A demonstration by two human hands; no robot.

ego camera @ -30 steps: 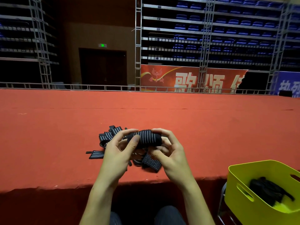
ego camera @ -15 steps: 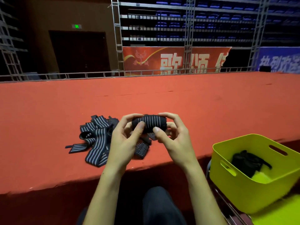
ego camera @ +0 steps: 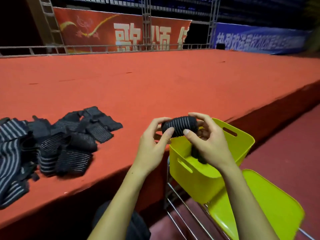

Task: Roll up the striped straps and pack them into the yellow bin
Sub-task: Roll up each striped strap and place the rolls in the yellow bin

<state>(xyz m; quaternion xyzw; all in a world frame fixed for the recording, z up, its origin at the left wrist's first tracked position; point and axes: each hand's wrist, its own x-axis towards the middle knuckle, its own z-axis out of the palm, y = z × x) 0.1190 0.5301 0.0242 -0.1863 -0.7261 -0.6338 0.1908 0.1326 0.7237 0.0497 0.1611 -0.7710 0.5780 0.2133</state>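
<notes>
The rolled strap [ego camera: 179, 126] is pinched from both ends: the left hand [ego camera: 152, 146] curls its fingers round the near-left end, and the right hand [ego camera: 207, 144] curls round the right end, so each grip is closed on the same bundle. A second ago that bundle was held low over the desk [ego camera: 155, 87], just in front of the loose pile of striped straps [ego camera: 57, 144]; now the pair of hands has swung to the right, and the roll hangs above the near rim of the yellow bin [ego camera: 194, 175], with the pile well off to the left of the left grip. Below the right grip, something dark lies inside the bin, mostly hidden by the wrist, likely a strap already packed. The bin sits on a wire rack beside a yellow chair seat [ego camera: 270, 205], below desk level. The rolling of this strap looks finished and the carry nearly so; what remains, I judge, is lowering it and letting go without the coil springing loose. Many straps lie unrolled.
</notes>
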